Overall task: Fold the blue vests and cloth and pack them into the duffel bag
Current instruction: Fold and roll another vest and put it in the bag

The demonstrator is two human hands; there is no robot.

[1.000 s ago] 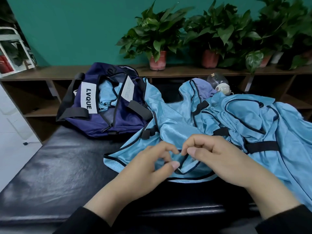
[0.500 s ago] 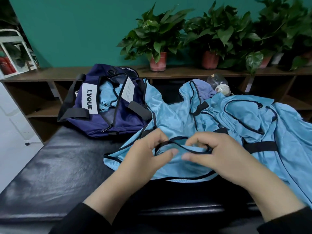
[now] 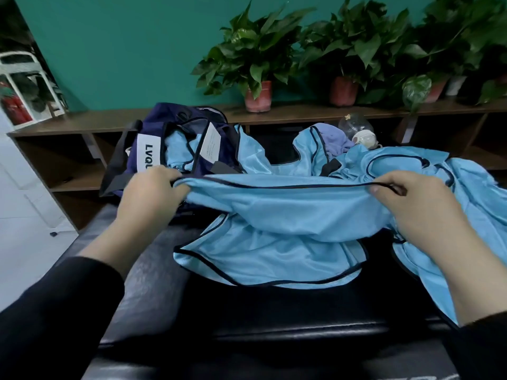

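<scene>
Black padded bench (image 3: 153, 270) lies nearest, and a light blue vest (image 3: 274, 215) hangs above it, stretched wide. Left hand (image 3: 149, 196) and right hand (image 3: 406, 204) each pinch its dark-trimmed edge at opposite ends. Behind, more vests (image 3: 411, 165) lie heaped, and the navy duffel bag (image 3: 164, 138) stands open with blue fabric inside.

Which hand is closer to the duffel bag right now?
Left. The left hand grips the vest edge right in front of the duffel bag; the right hand holds the opposite end, far right.
</scene>
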